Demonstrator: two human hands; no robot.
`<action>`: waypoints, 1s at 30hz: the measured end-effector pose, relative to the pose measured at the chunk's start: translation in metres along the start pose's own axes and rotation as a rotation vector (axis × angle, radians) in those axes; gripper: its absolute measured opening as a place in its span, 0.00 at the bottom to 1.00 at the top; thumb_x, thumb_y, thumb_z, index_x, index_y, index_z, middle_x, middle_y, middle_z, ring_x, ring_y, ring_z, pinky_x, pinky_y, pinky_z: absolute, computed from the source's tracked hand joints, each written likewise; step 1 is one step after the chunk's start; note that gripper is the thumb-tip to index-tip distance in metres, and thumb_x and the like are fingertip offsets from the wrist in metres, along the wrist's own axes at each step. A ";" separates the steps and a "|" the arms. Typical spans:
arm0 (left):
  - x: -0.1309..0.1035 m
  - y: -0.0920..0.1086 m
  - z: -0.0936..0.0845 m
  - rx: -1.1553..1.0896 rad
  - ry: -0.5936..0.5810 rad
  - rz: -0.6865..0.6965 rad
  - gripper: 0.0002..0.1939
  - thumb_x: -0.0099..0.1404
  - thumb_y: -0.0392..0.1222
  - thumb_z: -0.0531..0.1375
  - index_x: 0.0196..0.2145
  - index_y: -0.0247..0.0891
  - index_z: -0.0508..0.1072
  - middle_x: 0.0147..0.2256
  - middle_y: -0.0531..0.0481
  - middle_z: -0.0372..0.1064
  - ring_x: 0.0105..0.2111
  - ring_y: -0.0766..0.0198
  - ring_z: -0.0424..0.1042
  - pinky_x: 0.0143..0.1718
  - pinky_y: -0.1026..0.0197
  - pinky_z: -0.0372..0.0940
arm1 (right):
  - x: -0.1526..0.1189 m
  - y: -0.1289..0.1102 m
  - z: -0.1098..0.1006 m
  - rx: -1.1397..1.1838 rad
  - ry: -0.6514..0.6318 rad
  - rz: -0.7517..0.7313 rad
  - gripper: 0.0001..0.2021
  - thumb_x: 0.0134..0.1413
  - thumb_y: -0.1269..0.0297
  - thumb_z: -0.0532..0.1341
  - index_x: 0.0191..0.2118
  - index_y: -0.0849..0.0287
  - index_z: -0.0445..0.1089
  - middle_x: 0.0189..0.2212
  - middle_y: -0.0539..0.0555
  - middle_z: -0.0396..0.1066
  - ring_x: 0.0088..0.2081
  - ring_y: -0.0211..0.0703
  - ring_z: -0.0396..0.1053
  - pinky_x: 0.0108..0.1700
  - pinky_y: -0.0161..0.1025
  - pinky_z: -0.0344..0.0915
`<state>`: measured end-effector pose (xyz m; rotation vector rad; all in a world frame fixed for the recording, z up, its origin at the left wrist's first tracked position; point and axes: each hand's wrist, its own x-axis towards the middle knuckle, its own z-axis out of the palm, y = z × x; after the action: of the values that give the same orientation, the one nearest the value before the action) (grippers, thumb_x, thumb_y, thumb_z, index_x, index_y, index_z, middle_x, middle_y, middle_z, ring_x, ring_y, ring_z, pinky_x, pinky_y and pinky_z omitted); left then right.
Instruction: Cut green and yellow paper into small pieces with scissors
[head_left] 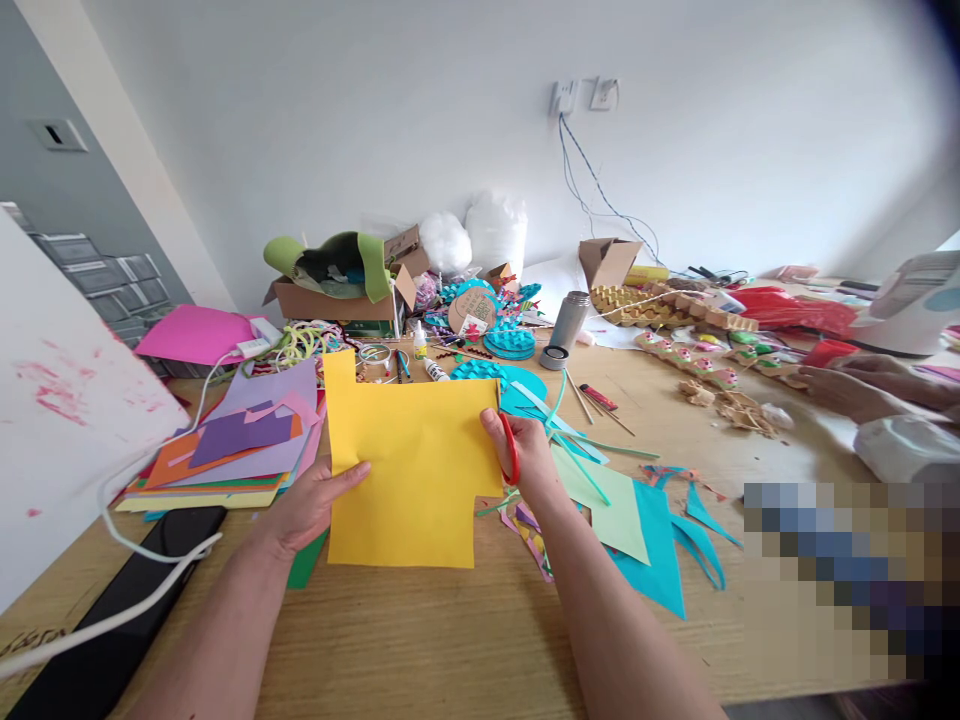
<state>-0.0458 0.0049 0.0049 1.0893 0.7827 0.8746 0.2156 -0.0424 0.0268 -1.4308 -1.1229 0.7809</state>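
A sheet of yellow paper is held up above the table, with a narrow strip rising at its top left and a notch at its lower right. My left hand grips its left edge, thumb in front and the other fingers hidden behind. At the right edge my right hand is closed on red-handled scissors, its thumb pressed against the paper. The blades are mostly hidden. Below my left hand, a piece of green paper shows on the table.
Stacked coloured paper and a black phone lie left. Blue paper and scraps lie right. A steel flask stands behind, near a cardboard box. Another person's hands are at the far right.
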 end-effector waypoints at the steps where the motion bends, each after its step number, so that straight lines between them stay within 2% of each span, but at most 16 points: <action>1: 0.000 0.000 0.000 -0.001 0.006 0.003 0.40 0.55 0.41 0.67 0.63 0.43 0.58 0.53 0.41 0.71 0.54 0.47 0.68 0.53 0.48 0.65 | 0.000 0.000 0.000 -0.003 0.004 0.001 0.25 0.45 0.42 0.62 0.17 0.59 0.57 0.13 0.46 0.52 0.16 0.31 0.48 0.16 0.31 0.44; 7: -0.001 0.000 0.000 -0.002 -0.003 -0.005 0.41 0.56 0.41 0.67 0.64 0.45 0.56 0.51 0.42 0.72 0.53 0.48 0.70 0.54 0.49 0.65 | -0.001 0.000 0.001 -0.021 0.026 -0.027 0.25 0.46 0.42 0.62 0.17 0.58 0.56 0.13 0.46 0.53 0.16 0.31 0.49 0.16 0.31 0.44; 14: -0.001 0.000 0.000 -0.027 0.007 0.013 0.39 0.54 0.40 0.69 0.62 0.43 0.61 0.49 0.41 0.74 0.52 0.46 0.71 0.52 0.48 0.66 | -0.001 0.000 0.002 -0.026 0.046 -0.055 0.26 0.46 0.40 0.61 0.17 0.59 0.58 0.13 0.47 0.55 0.16 0.32 0.50 0.16 0.31 0.45; 25: 0.000 -0.001 -0.002 0.004 -0.033 -0.026 0.32 0.56 0.42 0.67 0.58 0.40 0.67 0.52 0.40 0.71 0.53 0.46 0.70 0.53 0.49 0.66 | -0.004 -0.003 0.002 -0.019 0.067 -0.028 0.26 0.46 0.42 0.62 0.17 0.59 0.59 0.13 0.48 0.55 0.17 0.32 0.50 0.16 0.31 0.46; 30: -0.001 0.000 -0.001 0.009 -0.001 0.004 0.33 0.56 0.41 0.67 0.59 0.41 0.66 0.51 0.41 0.72 0.53 0.47 0.70 0.54 0.48 0.65 | -0.005 -0.004 0.002 0.010 0.070 -0.011 0.26 0.44 0.41 0.63 0.16 0.60 0.59 0.13 0.47 0.55 0.16 0.32 0.50 0.16 0.30 0.46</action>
<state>-0.0470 0.0047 0.0044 1.0991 0.7850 0.8747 0.2113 -0.0463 0.0301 -1.4320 -1.0717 0.7223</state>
